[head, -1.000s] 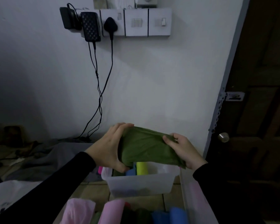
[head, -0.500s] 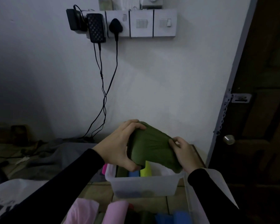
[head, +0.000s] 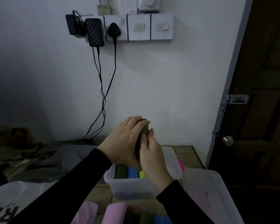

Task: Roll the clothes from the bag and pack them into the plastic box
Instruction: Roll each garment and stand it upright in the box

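Observation:
A dark green rolled garment [head: 141,136] is squeezed between both hands above the clear plastic box [head: 131,186]. My left hand [head: 123,141] wraps over its top and left side. My right hand [head: 152,156] presses and grips it from the right, hiding most of the cloth. Inside the box stand rolled clothes: an olive green roll [head: 121,172], a blue roll [head: 132,172] and a yellow-green roll [head: 142,174]. Pink rolled clothes [head: 113,214] and other dark and blue rolls lie at the bottom edge.
A clear box lid [head: 210,196] leans at the lower right. A white bag with black print [head: 5,206] lies lower left, grey fabric [head: 58,159] behind it. Chargers and cables [head: 102,88] hang on the wall. A dark wooden door [head: 259,110] stands right.
The green garment went from a wide spread between my hands to a tight compact roll. My hands came together and the camera tilted up a little.

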